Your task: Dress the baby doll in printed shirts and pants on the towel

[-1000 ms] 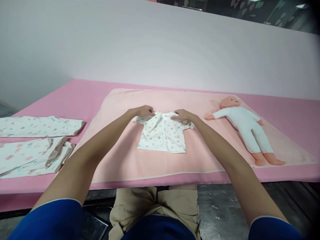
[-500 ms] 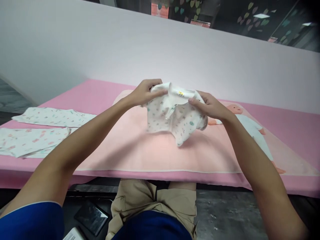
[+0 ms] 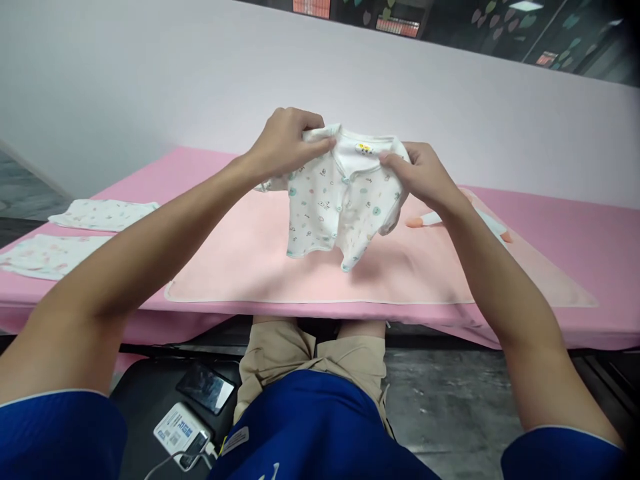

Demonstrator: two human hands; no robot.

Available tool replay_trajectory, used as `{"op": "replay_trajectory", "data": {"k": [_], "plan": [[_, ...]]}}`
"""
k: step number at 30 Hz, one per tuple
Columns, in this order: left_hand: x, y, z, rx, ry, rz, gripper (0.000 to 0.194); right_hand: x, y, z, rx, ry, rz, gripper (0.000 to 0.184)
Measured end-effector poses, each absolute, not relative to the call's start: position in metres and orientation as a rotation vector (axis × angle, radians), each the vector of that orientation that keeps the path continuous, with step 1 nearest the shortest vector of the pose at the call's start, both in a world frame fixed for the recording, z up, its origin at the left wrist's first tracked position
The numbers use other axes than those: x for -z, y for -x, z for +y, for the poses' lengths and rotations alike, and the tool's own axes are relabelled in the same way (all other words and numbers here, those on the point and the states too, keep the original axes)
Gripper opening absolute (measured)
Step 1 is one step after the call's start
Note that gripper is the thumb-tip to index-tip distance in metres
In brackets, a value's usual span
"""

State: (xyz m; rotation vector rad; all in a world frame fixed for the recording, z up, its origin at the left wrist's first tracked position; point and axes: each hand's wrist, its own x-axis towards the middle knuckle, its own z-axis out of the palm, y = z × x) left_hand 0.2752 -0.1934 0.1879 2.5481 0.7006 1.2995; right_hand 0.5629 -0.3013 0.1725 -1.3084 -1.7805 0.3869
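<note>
A small white baby shirt with a green and grey print hangs upright in the air, its front towards me. My left hand pinches it at the shoulder left of the neckline. At the opposite shoulder, my right hand grips the cloth between thumb and fingers. A yellow label shows inside the collar, and snaps run down the front. The lower hem hangs over a peach blanket spread on the table. Behind my right forearm lies a doll in white, mostly hidden.
Two folded printed garments, one farther back and one nearer, lie on the pink table cover at left. A pale wall rises behind. Below, a phone and a white power bank with a cable rest on a black seat.
Both hands have lifted the shirt off the blanket, where it lay flat, and raised it higher. It now hangs unfolded from its shoulders. My right arm now covers most of the doll.
</note>
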Motion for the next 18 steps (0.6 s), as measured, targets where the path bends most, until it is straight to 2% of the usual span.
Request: {"op": "replay_trajectory", "data": {"k": [4, 10, 18], "plan": [[-0.181, -0.278, -0.192, -1.349, -2.518, 0.818, 0.06, -0.162, -0.557, -0.294, -0.428, 1.319, -1.694, 0.04], [-0.163, -0.283, -0.187, -1.288, -2.483, 0.795, 0.049, -0.14, -0.553, -0.277, -0.423, 1.367, -1.624, 0.038], [-0.168, -0.291, -0.209, -1.323, -2.364, 0.902, 0.044, -0.146, -0.553, -0.284, -0.377, 1.349, -1.544, 0.044]]}}
